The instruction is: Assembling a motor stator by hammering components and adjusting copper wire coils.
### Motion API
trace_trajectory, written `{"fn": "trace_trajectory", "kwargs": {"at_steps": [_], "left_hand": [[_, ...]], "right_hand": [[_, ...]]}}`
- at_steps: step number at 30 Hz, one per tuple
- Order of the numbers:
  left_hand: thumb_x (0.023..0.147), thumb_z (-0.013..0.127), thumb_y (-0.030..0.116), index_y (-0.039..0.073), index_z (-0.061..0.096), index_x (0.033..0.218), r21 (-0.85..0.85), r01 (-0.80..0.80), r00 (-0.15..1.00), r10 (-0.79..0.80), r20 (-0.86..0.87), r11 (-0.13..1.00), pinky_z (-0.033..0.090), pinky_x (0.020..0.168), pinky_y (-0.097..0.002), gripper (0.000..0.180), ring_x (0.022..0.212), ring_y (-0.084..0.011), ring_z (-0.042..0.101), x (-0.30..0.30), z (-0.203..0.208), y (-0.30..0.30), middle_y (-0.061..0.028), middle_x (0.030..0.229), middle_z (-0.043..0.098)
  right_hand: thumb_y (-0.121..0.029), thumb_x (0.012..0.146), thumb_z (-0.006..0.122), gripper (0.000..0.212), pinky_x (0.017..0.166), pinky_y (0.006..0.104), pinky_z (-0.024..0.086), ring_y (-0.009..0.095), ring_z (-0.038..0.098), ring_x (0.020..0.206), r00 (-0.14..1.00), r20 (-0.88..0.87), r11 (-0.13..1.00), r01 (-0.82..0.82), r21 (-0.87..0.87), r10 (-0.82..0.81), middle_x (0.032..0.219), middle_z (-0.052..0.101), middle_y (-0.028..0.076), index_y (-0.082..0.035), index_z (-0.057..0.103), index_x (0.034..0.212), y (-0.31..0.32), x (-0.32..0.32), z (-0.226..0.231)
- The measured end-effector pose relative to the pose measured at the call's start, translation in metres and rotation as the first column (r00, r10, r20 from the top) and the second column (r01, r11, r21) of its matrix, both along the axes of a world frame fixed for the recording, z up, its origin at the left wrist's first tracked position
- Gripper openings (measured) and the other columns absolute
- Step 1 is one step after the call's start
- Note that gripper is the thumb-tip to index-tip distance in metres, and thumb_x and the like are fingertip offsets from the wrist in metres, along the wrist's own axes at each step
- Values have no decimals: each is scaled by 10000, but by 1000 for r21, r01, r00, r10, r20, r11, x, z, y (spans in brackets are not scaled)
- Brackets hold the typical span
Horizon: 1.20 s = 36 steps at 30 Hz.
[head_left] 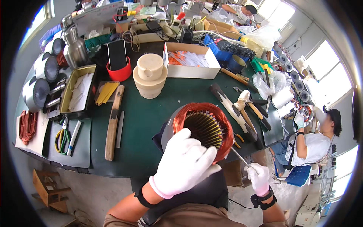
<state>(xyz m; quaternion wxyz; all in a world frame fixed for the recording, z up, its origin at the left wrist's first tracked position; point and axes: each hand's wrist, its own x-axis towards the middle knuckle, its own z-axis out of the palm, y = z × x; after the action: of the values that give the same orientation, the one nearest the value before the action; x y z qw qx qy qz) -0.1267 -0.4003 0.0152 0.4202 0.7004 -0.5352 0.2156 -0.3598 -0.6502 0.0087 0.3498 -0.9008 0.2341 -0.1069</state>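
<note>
A motor stator with a thick ring of copper windings lies at the table's near edge, its slotted bore facing up toward me. My left hand, in a white glove, grips the near left side of the winding ring, its fingers bent over the rim. Low on the right, my gloved right hand is closed around a thin metal rod. The rod's far end meets the right edge of the windings. Part of the stator's near side is hidden behind my left hand.
Left of the stator lie a wooden stick and scissors. Beyond it stand a cream stepped block and a white box of plastic strips. Mallets and pliers lie right. A co-worker sits far right.
</note>
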Motion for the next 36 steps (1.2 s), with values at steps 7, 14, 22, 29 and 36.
{"fn": "trace_trajectory", "kwargs": {"at_steps": [7,14,22,29,36], "left_hand": [[693,885,142,144,771,979,141,-169,984,159,75,975,478,906,-504,308,998,-272,646,-35,14,-4,-52,1113,656],[681,886,58,137,802,1010,144,-51,995,37,94,988,403,1154,-563,348,1208,-336,622,-12,12,23,-93,1287,671],[741,855,62,112,786,967,144,-342,922,302,243,929,359,1174,-569,242,1210,-359,611,-50,13,-32,-93,1291,673],[790,854,120,158,807,971,118,-424,879,376,294,898,353,1164,-557,190,1244,-349,555,-39,-3,-36,-66,1238,680],[776,842,69,134,799,996,136,-407,891,360,276,903,346,1178,-559,234,1218,-354,558,-43,4,-35,-94,1198,665]], "right_hand": [[-101,973,673,161,664,365,550,330,713,735,997,42,993,-66,-99,70,859,720,173,42,736,1011,49,-26,17],[-143,910,770,140,617,410,554,334,705,709,985,61,913,-128,-387,164,796,706,135,-71,754,1029,14,-60,46],[-232,914,775,134,523,401,493,292,647,592,979,149,825,-28,-565,135,677,615,61,-121,729,973,-16,-67,46],[-248,921,767,147,494,386,483,233,627,549,984,83,758,-64,-649,155,637,559,20,-138,669,914,-20,-61,52],[-256,919,762,161,499,377,482,206,628,555,982,27,690,-113,-715,188,653,556,4,-132,661,903,-21,-53,64]]}}
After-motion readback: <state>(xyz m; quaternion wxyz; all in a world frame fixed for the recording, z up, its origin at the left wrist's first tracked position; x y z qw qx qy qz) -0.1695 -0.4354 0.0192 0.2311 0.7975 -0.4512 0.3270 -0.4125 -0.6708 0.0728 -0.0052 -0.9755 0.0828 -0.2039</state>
